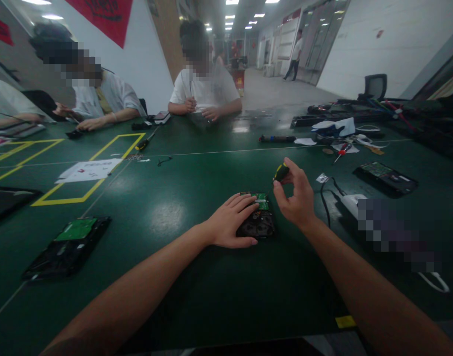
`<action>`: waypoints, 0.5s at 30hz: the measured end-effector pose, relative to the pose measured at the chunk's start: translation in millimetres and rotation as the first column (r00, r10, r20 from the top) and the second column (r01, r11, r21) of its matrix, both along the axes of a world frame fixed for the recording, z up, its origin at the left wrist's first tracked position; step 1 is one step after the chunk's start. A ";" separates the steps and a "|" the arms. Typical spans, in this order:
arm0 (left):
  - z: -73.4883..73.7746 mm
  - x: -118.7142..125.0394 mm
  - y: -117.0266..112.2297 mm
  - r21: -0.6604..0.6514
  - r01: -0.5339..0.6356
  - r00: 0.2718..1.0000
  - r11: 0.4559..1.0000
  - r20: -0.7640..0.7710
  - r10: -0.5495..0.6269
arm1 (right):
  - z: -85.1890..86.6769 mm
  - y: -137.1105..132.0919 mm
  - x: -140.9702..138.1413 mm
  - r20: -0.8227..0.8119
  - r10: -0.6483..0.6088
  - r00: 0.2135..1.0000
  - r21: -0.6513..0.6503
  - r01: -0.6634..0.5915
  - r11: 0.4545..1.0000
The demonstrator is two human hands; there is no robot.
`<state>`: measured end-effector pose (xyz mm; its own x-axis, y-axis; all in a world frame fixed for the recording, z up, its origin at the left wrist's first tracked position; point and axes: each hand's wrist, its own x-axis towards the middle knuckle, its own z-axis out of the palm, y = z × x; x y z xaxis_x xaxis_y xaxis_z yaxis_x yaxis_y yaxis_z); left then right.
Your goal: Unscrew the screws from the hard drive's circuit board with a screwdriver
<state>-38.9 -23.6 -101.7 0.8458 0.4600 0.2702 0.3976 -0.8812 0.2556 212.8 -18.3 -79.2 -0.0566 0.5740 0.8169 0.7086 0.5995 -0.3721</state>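
In the head view a black hard drive (256,228) with a green circuit board lies on the green table, partly covered by my left hand (236,220). That hand rests flat on its left side, fingers spread over the board and thumb along the near edge. My right hand (296,195) pinches a screwdriver (281,171) by its black and yellow handle, just right of the drive's far corner. The screwdriver's thin shaft slants down toward the board; whether its tip touches a screw is too small to tell.
Similar drives lie at left (68,247) and right (385,178). A white power strip (354,200) with a cable sits beside my right forearm. Farther off are a second screwdriver (147,141), a paper sheet (87,169) and a red-handled screwdriver (344,149). People sit across the table.
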 end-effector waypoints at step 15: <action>0.7 -7.8 9.5 -0.061 -0.054 0.998 0.997 -0.013 0.054 | -1.0 0.4 1.4 0.025 -0.029 0.999 0.003 0.029 1.000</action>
<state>-46.7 -14.1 -101.0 0.8222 0.5206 0.2301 0.4476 -0.8411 0.3036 214.2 -17.9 -80.2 -0.0603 0.5738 0.8168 0.7346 0.5795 -0.3529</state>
